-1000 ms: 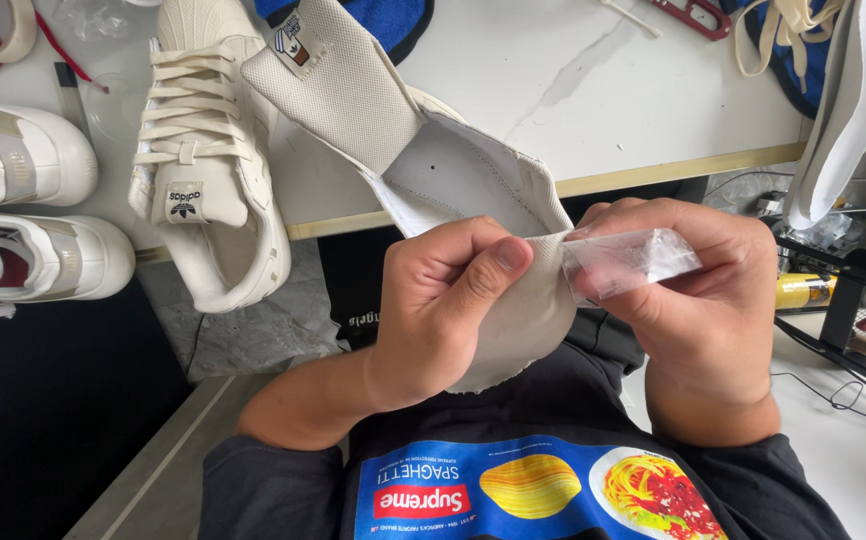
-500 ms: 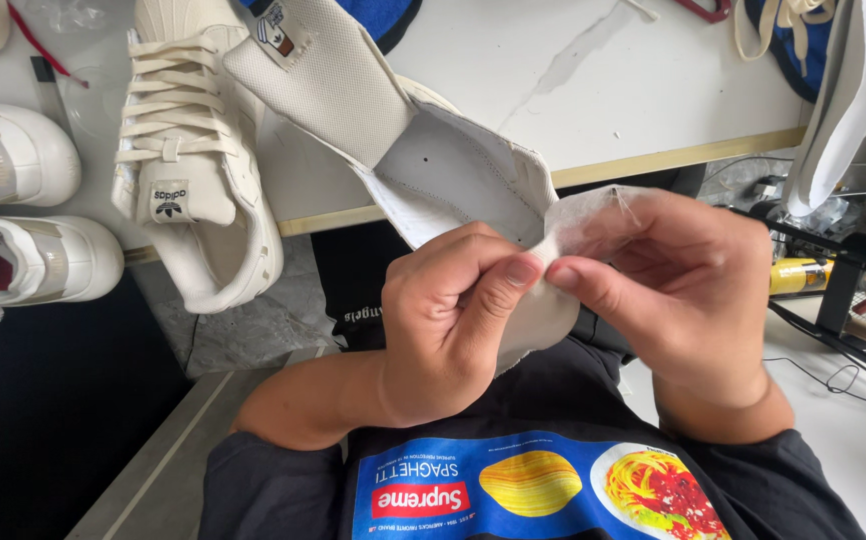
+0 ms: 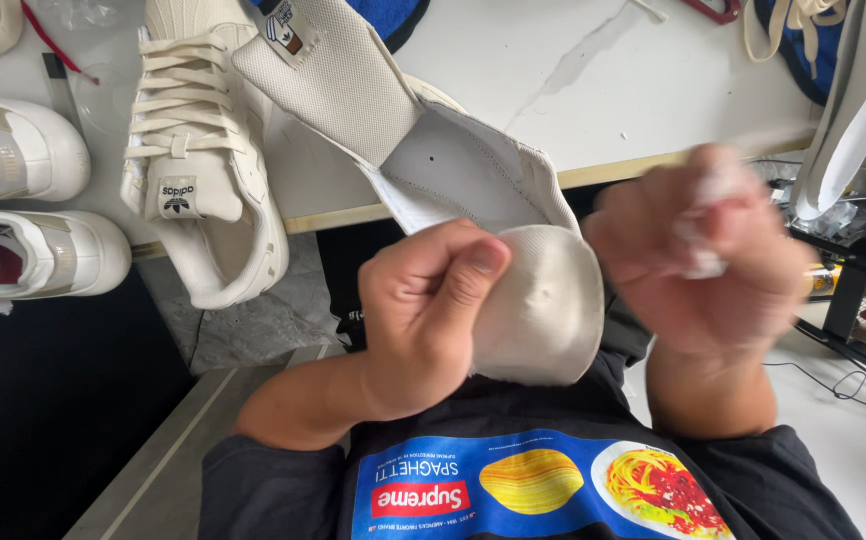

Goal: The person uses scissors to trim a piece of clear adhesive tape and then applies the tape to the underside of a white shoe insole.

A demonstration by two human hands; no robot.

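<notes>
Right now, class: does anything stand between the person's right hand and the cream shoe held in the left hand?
Nothing visible does. The left hand grips the heel of the cream shoe. The right hand, blurred and closed on a small whitish scrap, is beside the heel with only open air between them.

small rectangular label [image 3: 287, 27] in white, red and black at the tip of the held shoe's tongue, top centre, pale tongue patch with black emblem [image 3: 177, 194] on the laced white shoe lying on the table, left
</notes>
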